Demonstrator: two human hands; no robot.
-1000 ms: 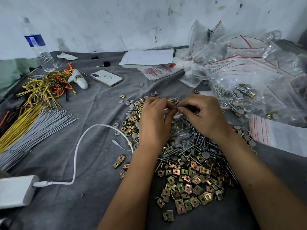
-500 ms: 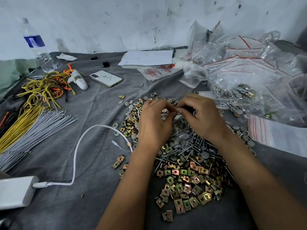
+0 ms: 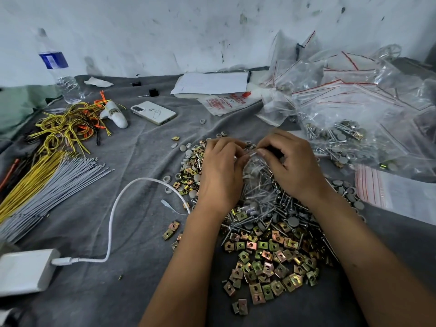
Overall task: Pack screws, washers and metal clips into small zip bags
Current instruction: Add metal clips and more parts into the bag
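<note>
My left hand (image 3: 221,171) and my right hand (image 3: 290,166) meet over the heap of parts. Both pinch the top edge of a small clear zip bag (image 3: 253,167) that hangs between them with screws inside. Under the hands lies a pile of silver screws (image 3: 271,204). In front of it spread several gold-coloured metal clips (image 3: 266,258). Grey round washers (image 3: 186,149) lie scattered at the pile's far left and right. How the bag's strip stands is hidden by my fingers.
Filled zip bags (image 3: 354,135) are heaped at the right, with flat empty bags (image 3: 401,197) beside them. A white cable (image 3: 113,215) and charger (image 3: 26,270) lie left. Farther left are wire bundles (image 3: 42,171), a phone (image 3: 153,112), a water bottle (image 3: 59,69) and papers (image 3: 212,83).
Both hands stay over the pile with fingertips together at the bag's top; they have shifted only slightly. Nothing else on the cloth has moved.
</note>
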